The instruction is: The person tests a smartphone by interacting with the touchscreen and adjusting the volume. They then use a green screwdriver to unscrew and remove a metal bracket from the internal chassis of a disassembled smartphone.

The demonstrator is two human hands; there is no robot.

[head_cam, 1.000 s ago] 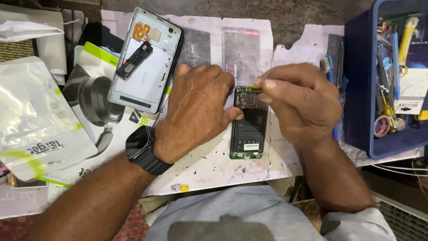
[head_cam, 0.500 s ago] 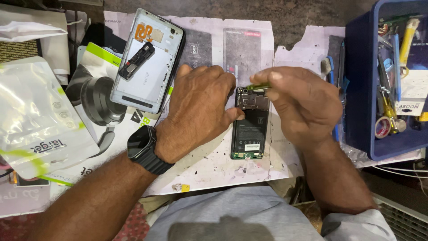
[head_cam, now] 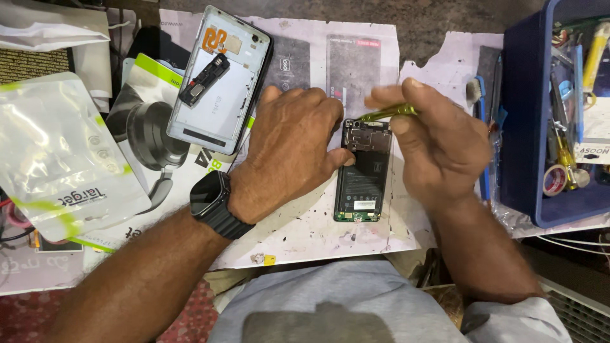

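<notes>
Head view: your left hand (head_cam: 289,149) lies flat, pinning the opened phone (head_cam: 363,170) at mid-tabletop. Your right hand (head_cam: 432,143) pinches a green tool (head_cam: 386,114), tip at the phone's top edge. Back cover (head_cam: 219,79) lies near the far edge; blue bin (head_cam: 524,127) sits at the right edge.

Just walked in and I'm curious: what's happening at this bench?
A person is working on an opened phone lying on a paper-covered table. The left hand presses on it beside its top end, while the right hand holds a thin yellow-green tool to that end. Its removed back cover lies further left.
</notes>
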